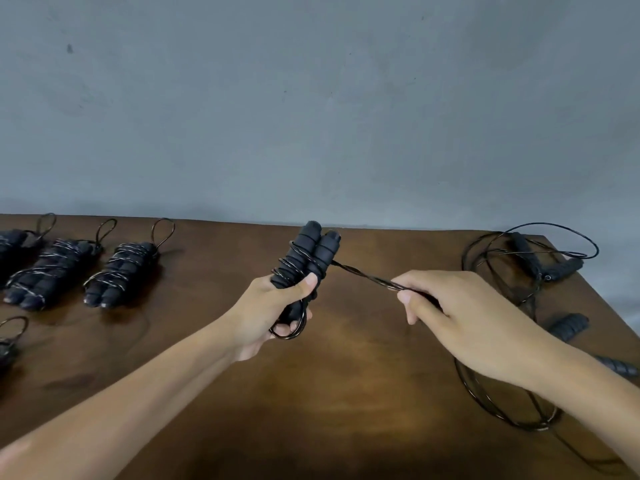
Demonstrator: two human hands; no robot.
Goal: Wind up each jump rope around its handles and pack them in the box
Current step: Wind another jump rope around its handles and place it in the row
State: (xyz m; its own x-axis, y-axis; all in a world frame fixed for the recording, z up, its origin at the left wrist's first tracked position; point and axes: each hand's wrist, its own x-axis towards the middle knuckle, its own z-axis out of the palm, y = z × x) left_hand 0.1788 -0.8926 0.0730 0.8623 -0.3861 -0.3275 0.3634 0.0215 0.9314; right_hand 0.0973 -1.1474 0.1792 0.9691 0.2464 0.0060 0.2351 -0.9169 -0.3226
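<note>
Two hands (277, 306) wind rope (363, 277); left bundle (7, 242) cut off, perhaps wound

The desk (346, 393) is dark brown wood with a smooth, faintly glossy finish. The handles (311, 254) look like matt black foam, ribbed. The rope (367, 277) is thin, shiny, plastic-coated cord. The wall (311, 98) is matt grey plaster.
</note>
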